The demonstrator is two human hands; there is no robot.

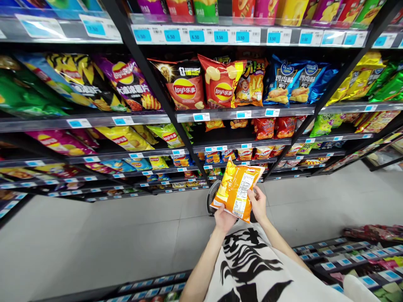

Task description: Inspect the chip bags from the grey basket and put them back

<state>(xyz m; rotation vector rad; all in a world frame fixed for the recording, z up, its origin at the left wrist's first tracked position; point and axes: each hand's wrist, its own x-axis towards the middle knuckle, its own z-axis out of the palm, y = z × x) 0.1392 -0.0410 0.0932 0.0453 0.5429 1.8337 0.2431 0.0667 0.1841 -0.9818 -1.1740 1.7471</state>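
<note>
An orange and yellow snack bag (236, 191), its printed back with a white label panel turned up, is held tilted in front of my body. My left hand (224, 219) grips its lower left edge, with the fingers partly hidden under the bag. On its right edge, my right hand (258, 203) holds on with the thumb on the front face and the other fingers behind. Below and behind the bag, part of a dark grey rounded basket (213, 199) shows near the floor.
Ahead stand shelves of snack bags, including a red Lay's bag (222, 84) and blue chip bags (281, 82). Price tags line the shelf edge (220, 112). Grey tiled floor (141, 230) spreads below. Another shelf rack (346, 258) stands close at the lower right.
</note>
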